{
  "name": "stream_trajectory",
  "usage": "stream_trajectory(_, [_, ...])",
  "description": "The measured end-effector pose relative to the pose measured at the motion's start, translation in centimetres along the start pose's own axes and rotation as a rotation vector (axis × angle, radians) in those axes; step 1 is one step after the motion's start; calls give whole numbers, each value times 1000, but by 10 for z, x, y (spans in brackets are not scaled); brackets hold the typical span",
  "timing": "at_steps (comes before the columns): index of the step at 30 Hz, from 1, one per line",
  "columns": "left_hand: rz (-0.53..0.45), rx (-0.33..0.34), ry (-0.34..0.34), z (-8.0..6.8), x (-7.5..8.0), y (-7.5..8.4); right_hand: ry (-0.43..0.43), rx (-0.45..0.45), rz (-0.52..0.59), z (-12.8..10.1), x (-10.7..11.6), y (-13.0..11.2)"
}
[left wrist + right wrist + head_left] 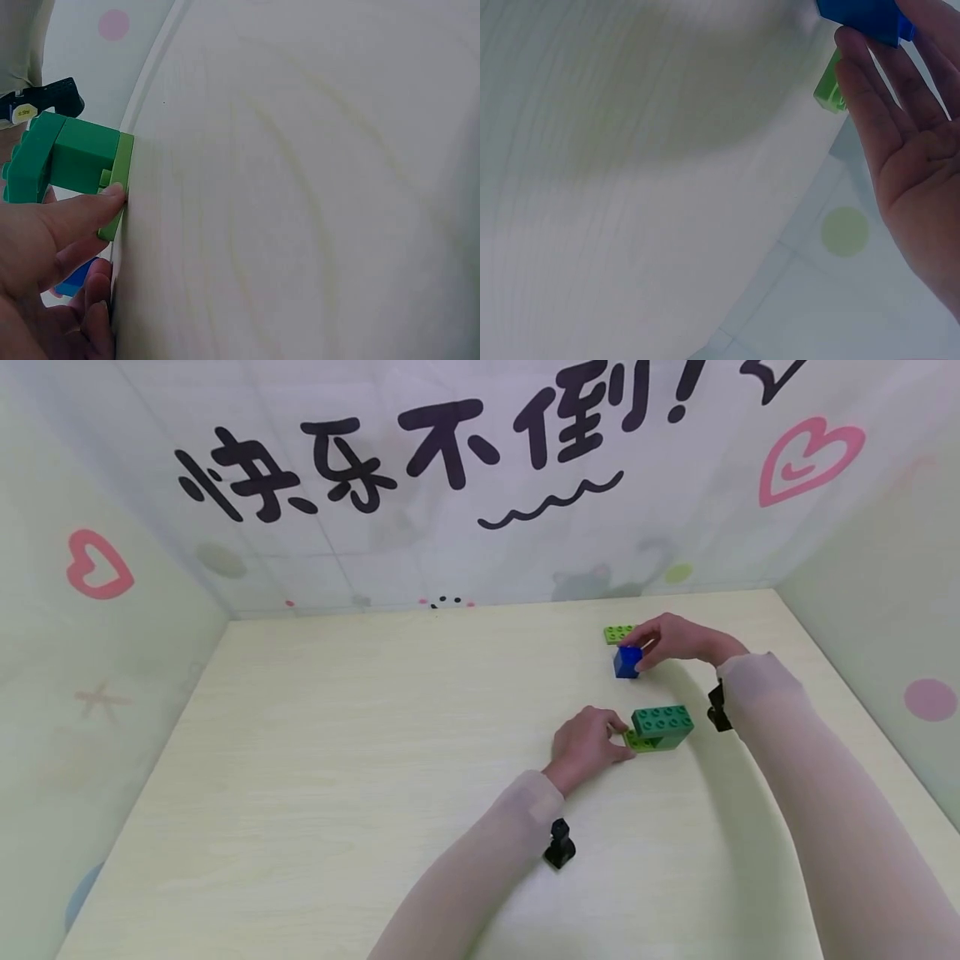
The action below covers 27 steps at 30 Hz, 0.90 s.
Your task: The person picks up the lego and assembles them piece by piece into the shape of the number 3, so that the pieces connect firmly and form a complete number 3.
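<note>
My left hand (618,737) sits at the left end of a dark green brick (662,723) that stands on a light green plate (637,743), just right of the table's middle. Its thumb (105,199) and a finger pinch the end of that plate (120,176) below the dark green brick (71,157). Farther back, my right hand (637,652) grips a small blue brick (627,662) with its fingertips (855,67), low over the table. The blue brick (859,15) is right beside a second light green plate (618,632), which also shows in the right wrist view (829,86).
The pale wooden table (360,760) is boxed in by printed walls at the left (90,635), back (465,543) and right (885,577). Black camera mounts sit on both wrists (559,845) (718,707).
</note>
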<state>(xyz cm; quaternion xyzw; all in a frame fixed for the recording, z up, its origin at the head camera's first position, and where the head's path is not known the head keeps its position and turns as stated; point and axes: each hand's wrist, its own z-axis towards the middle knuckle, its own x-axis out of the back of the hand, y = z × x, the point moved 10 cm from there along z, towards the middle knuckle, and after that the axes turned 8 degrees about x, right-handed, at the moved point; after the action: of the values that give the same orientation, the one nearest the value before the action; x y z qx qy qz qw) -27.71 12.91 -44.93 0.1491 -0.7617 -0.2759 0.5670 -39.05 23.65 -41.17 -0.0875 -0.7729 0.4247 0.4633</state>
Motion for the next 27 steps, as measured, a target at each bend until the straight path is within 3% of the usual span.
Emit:
stream_trajectory(9, [0,6,0,-1,-1,0,30,-28,21,-8,3,7])
stream_trajectory(27, [-33,2,-1,-1,0,-1,73,-31,1,-30,15,-3])
